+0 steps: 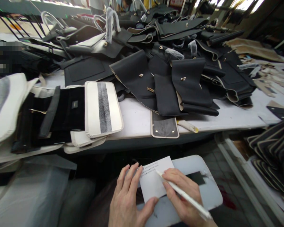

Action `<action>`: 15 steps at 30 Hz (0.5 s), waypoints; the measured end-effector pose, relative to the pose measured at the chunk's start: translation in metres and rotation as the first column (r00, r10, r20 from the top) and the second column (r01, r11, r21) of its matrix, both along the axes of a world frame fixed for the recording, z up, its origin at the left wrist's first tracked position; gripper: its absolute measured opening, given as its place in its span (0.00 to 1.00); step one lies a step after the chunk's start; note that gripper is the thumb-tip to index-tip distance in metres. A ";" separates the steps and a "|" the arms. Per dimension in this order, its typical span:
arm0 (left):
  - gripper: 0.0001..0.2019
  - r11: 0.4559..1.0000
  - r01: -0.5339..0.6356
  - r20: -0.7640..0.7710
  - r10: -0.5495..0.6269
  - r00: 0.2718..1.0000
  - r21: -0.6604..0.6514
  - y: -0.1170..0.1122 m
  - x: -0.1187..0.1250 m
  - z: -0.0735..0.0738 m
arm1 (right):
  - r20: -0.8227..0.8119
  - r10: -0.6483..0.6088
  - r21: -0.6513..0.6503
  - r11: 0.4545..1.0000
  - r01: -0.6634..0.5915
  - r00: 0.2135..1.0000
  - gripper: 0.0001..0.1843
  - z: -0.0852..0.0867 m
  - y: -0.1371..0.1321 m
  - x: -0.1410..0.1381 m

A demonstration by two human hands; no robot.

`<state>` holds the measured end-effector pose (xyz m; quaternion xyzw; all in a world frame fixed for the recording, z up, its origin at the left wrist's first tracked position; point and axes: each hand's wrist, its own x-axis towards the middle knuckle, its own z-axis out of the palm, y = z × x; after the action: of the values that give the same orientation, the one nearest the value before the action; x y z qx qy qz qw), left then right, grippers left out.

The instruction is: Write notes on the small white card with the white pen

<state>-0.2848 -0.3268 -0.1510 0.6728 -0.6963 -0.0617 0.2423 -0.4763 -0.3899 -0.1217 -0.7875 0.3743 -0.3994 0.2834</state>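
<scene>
My right hand [184, 195] is closed around a white pen [188, 197], its tip touching a white sheet of paper [153, 186]. Several lines of small dark writing run across the upper part of the sheet, too small to read. My left hand [130, 198] lies with fingers stretched out along the sheet's left edge, and its thumb rests on the lower edge. Beneath the paper is a pale board with rounded corners [211, 192], with a dark patch beside my right hand.
Ahead stands a white table [134, 116] heaped with black leather bag pieces [189, 82]. A white padded panel with a grey stripe [105, 107] lies at left. A small dark panel [164, 126] overhangs the front edge. Stacked dark pieces [272, 151] stand at right.
</scene>
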 end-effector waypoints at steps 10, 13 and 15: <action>0.37 1.000 0.001 0.006 -0.001 1.000 0.007 0.000 0.000 0.002 | -0.027 0.036 -0.017 0.999 -0.036 0.999 0.14 -0.001 -0.001 0.000; 0.37 0.999 0.024 0.038 -0.023 0.999 -0.026 0.000 0.002 0.001 | -0.030 0.041 -0.018 0.999 -0.042 0.999 0.14 -0.001 -0.002 0.000; 0.37 0.998 0.038 0.059 -0.035 0.998 -0.046 0.000 0.003 0.000 | -0.033 0.049 -0.019 0.999 -0.050 0.998 0.14 -0.001 -0.002 0.000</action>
<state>-0.2814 -0.3271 -0.1509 0.6554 -0.7166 -0.0302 0.2365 -0.4763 -0.3918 -0.1225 -0.8057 0.3555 -0.3829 0.2791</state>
